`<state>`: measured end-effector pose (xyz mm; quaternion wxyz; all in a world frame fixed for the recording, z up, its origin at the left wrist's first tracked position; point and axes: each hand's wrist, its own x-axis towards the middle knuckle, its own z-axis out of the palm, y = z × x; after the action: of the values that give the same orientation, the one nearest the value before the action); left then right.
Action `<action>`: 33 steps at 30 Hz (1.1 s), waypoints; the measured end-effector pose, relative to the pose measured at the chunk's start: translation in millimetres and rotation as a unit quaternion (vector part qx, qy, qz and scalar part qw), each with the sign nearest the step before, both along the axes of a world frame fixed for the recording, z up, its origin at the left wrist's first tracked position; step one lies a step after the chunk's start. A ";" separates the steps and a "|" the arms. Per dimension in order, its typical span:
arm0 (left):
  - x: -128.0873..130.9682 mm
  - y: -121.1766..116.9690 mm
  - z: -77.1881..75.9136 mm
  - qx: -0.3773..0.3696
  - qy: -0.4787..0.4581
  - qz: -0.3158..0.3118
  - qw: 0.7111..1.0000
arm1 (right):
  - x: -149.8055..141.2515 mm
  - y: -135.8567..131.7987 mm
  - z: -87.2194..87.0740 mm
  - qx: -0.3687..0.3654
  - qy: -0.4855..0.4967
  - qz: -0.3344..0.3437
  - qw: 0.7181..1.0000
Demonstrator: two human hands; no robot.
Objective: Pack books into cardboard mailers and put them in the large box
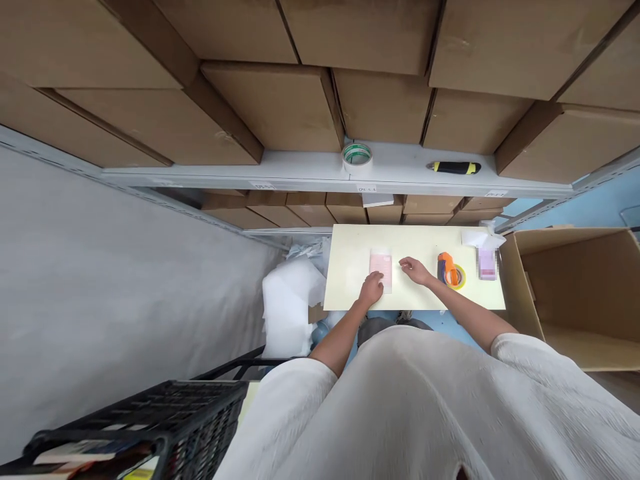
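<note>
Touching pink packet (381, 263) | left hand (371, 289) | right hand (416, 271) narrowly curled (can't tell if holding anything)

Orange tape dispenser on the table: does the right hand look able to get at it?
Likely yes: the right hand looks empty, the orange tape dispenser lies close beside its forearm, and nothing visible blocks it.

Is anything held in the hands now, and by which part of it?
The left hand is on the pink packet, at its near left part; whether it grips or only presses cannot be told. Nothing shows in the right hand.
</note>
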<state>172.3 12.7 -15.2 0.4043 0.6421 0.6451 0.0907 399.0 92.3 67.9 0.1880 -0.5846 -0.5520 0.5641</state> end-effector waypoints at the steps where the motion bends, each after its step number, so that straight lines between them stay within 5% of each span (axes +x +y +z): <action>1: -3.4 -0.5 -0.7 0.004 -0.006 0.005 1.000 | -6.6 -7.2 -10.5 -0.038 -0.004 -0.019 0.999; 10: -28.4 -9.0 -7.0 -0.018 -0.057 -0.010 0.998 | -51.7 -34.7 -52.5 -0.156 -0.017 -0.155 0.975; 20: -44.0 -11.6 -8.1 -0.076 -0.139 -0.014 0.987 | -80.3 -41.3 -47.3 -0.175 -0.047 -0.262 0.948; 27: -59.2 -7.1 3.3 -0.066 -0.203 0.109 0.971 | -113.6 -40.8 -24.8 -0.161 0.057 -0.269 0.948; 33: -91.2 -4.7 12.8 -0.024 -0.214 0.246 0.945 | -140.2 -39.2 -29.2 -0.174 0.050 -0.236 0.955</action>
<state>81.1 8.0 -2.4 0.5128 0.4189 0.6834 0.3075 258.8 53.1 38.7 0.2386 -0.6929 -0.2812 0.6197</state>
